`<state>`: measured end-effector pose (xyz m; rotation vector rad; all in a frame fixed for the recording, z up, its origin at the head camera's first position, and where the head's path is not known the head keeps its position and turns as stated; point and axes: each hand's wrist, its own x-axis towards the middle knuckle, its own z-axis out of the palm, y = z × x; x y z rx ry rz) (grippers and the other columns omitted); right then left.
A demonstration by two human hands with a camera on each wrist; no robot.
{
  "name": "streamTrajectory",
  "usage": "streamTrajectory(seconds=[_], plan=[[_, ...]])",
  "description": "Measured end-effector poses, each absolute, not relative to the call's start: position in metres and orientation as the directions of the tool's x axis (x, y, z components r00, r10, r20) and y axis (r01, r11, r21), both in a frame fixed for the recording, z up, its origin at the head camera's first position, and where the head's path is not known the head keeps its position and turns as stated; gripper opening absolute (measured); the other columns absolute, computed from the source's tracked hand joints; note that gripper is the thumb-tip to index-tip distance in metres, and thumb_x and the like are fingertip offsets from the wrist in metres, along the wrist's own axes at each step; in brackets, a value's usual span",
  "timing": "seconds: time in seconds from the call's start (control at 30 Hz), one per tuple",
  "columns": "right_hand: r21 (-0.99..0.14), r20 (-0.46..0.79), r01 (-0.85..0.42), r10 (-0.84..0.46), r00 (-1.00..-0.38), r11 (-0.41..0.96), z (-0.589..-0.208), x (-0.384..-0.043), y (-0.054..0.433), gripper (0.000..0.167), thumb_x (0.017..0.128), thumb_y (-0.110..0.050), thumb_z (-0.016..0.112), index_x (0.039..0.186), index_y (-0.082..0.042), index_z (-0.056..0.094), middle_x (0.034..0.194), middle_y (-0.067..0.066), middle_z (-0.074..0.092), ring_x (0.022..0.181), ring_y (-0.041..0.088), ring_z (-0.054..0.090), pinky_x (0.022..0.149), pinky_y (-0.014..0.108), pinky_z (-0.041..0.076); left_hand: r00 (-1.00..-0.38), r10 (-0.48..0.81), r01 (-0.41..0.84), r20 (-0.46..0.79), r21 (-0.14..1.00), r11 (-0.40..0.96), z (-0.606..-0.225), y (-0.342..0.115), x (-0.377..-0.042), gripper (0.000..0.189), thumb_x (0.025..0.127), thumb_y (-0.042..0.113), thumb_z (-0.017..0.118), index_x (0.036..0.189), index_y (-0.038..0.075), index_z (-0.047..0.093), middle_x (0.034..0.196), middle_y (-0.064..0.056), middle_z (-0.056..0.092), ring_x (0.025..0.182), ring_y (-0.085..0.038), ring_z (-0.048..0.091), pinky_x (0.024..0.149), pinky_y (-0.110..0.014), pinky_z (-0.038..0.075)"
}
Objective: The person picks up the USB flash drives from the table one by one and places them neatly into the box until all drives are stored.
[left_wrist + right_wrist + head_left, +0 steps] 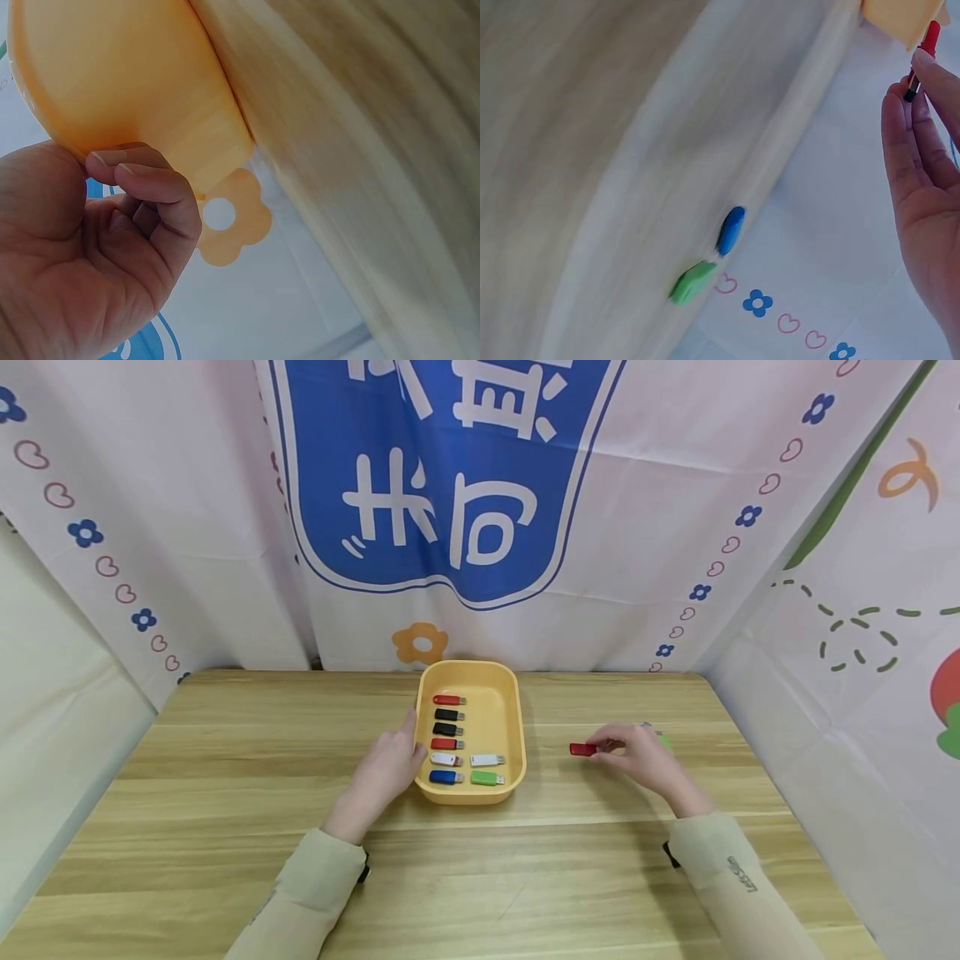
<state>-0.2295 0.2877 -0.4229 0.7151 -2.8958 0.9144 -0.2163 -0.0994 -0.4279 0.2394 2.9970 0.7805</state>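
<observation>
A yellow plastic tray (491,714) stands near the back of the table, with USB sticks lying in it in two columns. My left hand (386,768) pinches its left wall between thumb and curled fingers, as the left wrist view shows. To the right of the tray, my right hand (641,756) holds a red USB stick (582,749) between thumb and fingertips, over the table. In the right wrist view the metal plug of that stick points back toward the palm. Beyond this hand lie a blue USB stick (733,230) and a green one (694,283), mostly hidden in the head view.
In the tray's left column, from the back, come red, black, black, red, white and blue sticks (446,777); a white stick (486,760) and a green one (487,778) form the right column. Printed cloth (600,635) hangs behind the wooden table (480,877).
</observation>
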Motion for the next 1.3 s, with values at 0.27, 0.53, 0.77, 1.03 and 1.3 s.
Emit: streamTrajectory(seconds=[0.27, 0.53, 0.77, 1.03, 1.3], plan=[[-0.561, 0.219, -0.469, -0.424, -0.879, 0.682, -0.415, -0.231, 0.272, 0.018, 0.085, -0.006, 0.077, 0.103, -0.008, 0.077, 0.102, 0.008, 0.076, 0.088, 0.018, 0.071, 0.085, 0.041, 0.059, -0.987, 0.158, 0.139, 0.004, 0.492, 0.860, -0.426, -0.099, -0.216, 0.064, 0.099, 0.013, 0.055, 0.153, -0.006, 0.027, 0.065, -0.009, 0.058, 0.045, -0.014, 0.052, 0.041, -0.023, 0.040], [-0.563, 0.227, -0.481, -0.434, -0.872, 0.671, -0.408, -0.233, 0.260, 0.017, 0.087, -0.011, 0.077, 0.104, -0.010, 0.077, 0.103, 0.006, 0.076, 0.088, 0.016, 0.071, 0.086, 0.044, 0.058, -0.988, 0.156, 0.139, 0.005, 0.490, 0.861, -0.427, -0.100, -0.216, 0.063, 0.099, 0.013, 0.055, 0.153, -0.006, 0.027, 0.065, -0.010, 0.058, 0.046, -0.014, 0.052, 0.041, -0.023, 0.039], [-0.563, 0.238, -0.502, -0.453, -0.859, 0.656, -0.403, -0.236, 0.247, 0.018, 0.087, -0.011, 0.076, 0.105, -0.009, 0.077, 0.102, 0.006, 0.075, 0.088, 0.016, 0.071, 0.084, 0.044, 0.059, -0.989, 0.150, 0.129, -0.002, 0.495, 0.859, -0.428, -0.100, -0.216, 0.063, 0.100, 0.013, 0.054, 0.154, -0.005, 0.026, 0.065, -0.009, 0.058, 0.045, -0.014, 0.052, 0.041, -0.023, 0.040], [-0.559, 0.228, -0.510, -0.470, -0.853, 0.654, -0.401, -0.237, 0.232, 0.017, 0.088, -0.012, 0.076, 0.105, -0.009, 0.077, 0.103, 0.007, 0.074, 0.089, 0.017, 0.070, 0.084, 0.043, 0.059, -0.988, 0.154, 0.131, -0.006, 0.494, 0.859, -0.428, -0.100, -0.216, 0.065, 0.100, 0.014, 0.054, 0.155, -0.005, 0.023, 0.065, -0.009, 0.058, 0.045, -0.014, 0.051, 0.041, -0.023, 0.040], [-0.572, 0.198, -0.503, -0.487, -0.851, 0.647, -0.405, -0.238, 0.219, 0.018, 0.089, -0.012, 0.074, 0.107, -0.011, 0.076, 0.104, 0.005, 0.074, 0.092, 0.017, 0.068, 0.086, 0.048, 0.057, -0.989, 0.150, 0.123, -0.014, 0.496, 0.860, -0.428, -0.099, -0.216, 0.065, 0.101, 0.014, 0.053, 0.155, -0.004, 0.023, 0.064, -0.009, 0.058, 0.044, -0.014, 0.052, 0.041, -0.023, 0.040]])
